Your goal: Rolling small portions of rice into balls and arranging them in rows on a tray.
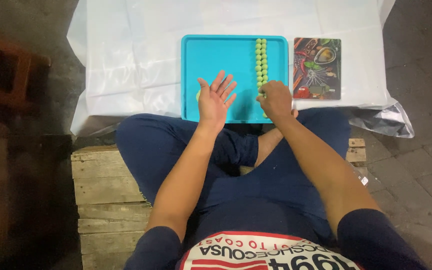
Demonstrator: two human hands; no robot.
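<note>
We hold our left hand (216,97) flat and spread, palm up, over the turquoise tray (216,55). Our right hand (276,99) is curled at the near end of two rows of green balls (261,62), seemingly pinching one. A patterned kitchen scale (317,68) lies just beside the tray.

balls (261,65) in tray (216,55), board (317,68) right

White plastic sheet (126,60) covers the ground. Flat rectangular board printed with spices and utensils (317,68) lies on it. Weathered wooden pallet (106,190) beneath seated person. Paved floor (421,165) at right.
</note>
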